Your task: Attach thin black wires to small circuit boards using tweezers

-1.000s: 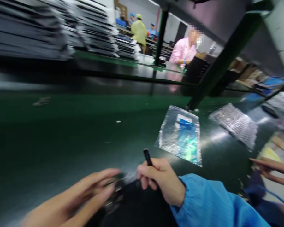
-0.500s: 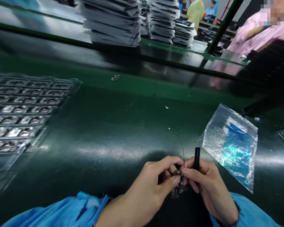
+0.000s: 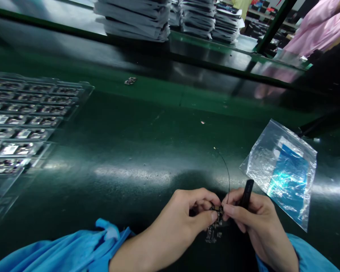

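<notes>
Between the thumb and fingers of my left hand [image 3: 184, 221] is a small dark circuit board [image 3: 212, 232], partly covered by the fingertips. Close against its right edge, my right hand [image 3: 259, 221] pinches a thin black cable [image 3: 228, 173]. The cable curves up and away from the fingertips, ending in a small light tip. A slim black tool [image 3: 247, 192] rests in the same hand, its upper end sticking out past the index finger; its lower end is hidden, so its kind is unclear. Both hands are closed.
At the left lies a clear plastic tray [image 3: 86, 88] of circuit boards. A clear bag [image 3: 260, 151] with a blue sheet lies right of my hands. One small board [image 3: 130, 80] is farther back. Paper-like stacks [image 3: 133, 19] stand on the shelf; a person in pink [image 3: 314, 28] is beyond.
My view has shifted slightly. The black tool leans more to the right in my right hand, and more of the circuit board shows. Both hands keep their hold.
</notes>
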The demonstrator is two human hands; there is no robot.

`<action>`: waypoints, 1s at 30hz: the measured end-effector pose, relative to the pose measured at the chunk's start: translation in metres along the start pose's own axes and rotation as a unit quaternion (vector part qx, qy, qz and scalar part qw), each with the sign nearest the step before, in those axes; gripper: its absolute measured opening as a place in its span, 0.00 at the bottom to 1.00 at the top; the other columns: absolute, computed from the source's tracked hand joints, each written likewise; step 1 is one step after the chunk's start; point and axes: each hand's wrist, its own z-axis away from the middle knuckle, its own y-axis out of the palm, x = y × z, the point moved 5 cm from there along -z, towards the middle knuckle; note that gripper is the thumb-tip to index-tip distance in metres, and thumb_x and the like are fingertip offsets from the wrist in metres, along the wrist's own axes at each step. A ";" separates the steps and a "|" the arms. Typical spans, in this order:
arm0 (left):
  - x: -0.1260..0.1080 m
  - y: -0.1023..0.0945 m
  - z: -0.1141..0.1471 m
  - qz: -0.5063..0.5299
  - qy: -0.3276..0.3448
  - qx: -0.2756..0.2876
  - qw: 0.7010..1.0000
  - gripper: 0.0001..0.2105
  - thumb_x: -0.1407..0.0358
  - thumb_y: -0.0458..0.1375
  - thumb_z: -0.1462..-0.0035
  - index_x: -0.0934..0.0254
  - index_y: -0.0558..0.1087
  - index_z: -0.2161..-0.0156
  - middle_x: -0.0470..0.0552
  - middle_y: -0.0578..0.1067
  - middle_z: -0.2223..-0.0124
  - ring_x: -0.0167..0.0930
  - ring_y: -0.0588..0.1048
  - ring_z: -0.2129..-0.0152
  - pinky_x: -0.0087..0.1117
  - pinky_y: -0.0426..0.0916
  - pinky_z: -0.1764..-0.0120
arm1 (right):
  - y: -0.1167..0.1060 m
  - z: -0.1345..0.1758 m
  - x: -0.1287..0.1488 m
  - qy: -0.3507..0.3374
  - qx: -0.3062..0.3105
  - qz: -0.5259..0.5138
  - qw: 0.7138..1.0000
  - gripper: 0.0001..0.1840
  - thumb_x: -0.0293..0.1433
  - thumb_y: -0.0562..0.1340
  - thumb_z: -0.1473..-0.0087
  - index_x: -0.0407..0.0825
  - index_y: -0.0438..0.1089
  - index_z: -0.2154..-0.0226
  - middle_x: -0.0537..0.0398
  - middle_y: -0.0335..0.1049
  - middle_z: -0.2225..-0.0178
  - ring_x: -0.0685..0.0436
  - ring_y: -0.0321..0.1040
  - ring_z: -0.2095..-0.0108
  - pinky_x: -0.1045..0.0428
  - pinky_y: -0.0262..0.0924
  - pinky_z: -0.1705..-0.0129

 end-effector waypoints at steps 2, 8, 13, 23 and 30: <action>0.000 -0.001 -0.001 0.012 -0.012 -0.002 1.000 0.06 0.68 0.54 0.48 0.69 0.70 0.66 0.42 0.65 0.77 0.23 0.63 0.79 0.25 0.58 0.73 | 0.001 0.001 0.001 0.013 0.003 0.024 1.000 0.03 0.29 0.67 0.58 0.47 0.74 0.79 0.58 0.64 0.83 0.55 0.50 0.84 0.58 0.41 0.83; -0.001 0.001 -0.001 0.019 0.002 0.015 1.000 0.05 0.70 0.54 0.47 0.68 0.71 0.65 0.43 0.67 0.74 0.23 0.65 0.75 0.24 0.60 0.70 | 0.000 0.000 0.003 -0.006 0.007 0.046 0.999 0.04 0.29 0.66 0.56 0.49 0.74 0.79 0.58 0.63 0.82 0.54 0.52 0.83 0.58 0.42 0.82; 0.004 0.004 0.002 0.022 -0.002 0.036 0.999 0.07 0.70 0.53 0.46 0.66 0.70 0.61 0.43 0.69 0.73 0.24 0.68 0.74 0.26 0.62 0.68 | 0.000 0.000 0.002 -0.020 0.038 0.054 0.998 0.05 0.29 0.65 0.54 0.49 0.74 0.78 0.58 0.65 0.80 0.54 0.54 0.81 0.58 0.45 0.83; 0.003 0.005 0.002 0.038 -0.019 0.057 0.997 0.09 0.70 0.53 0.46 0.68 0.71 0.59 0.46 0.69 0.71 0.27 0.67 0.73 0.29 0.64 0.67 | 0.002 0.004 0.014 -0.117 0.054 0.143 0.981 0.08 0.25 0.63 0.52 0.53 0.75 0.75 0.62 0.64 0.80 0.51 0.58 0.79 0.55 0.50 0.76; 0.003 0.006 0.002 0.046 -0.025 0.054 0.997 0.09 0.71 0.53 0.47 0.68 0.72 0.60 0.46 0.69 0.71 0.26 0.67 0.74 0.29 0.64 0.67 | 0.002 0.007 0.010 -0.128 0.031 0.132 0.982 0.08 0.24 0.62 0.52 0.53 0.75 0.75 0.61 0.65 0.80 0.51 0.59 0.78 0.55 0.52 0.75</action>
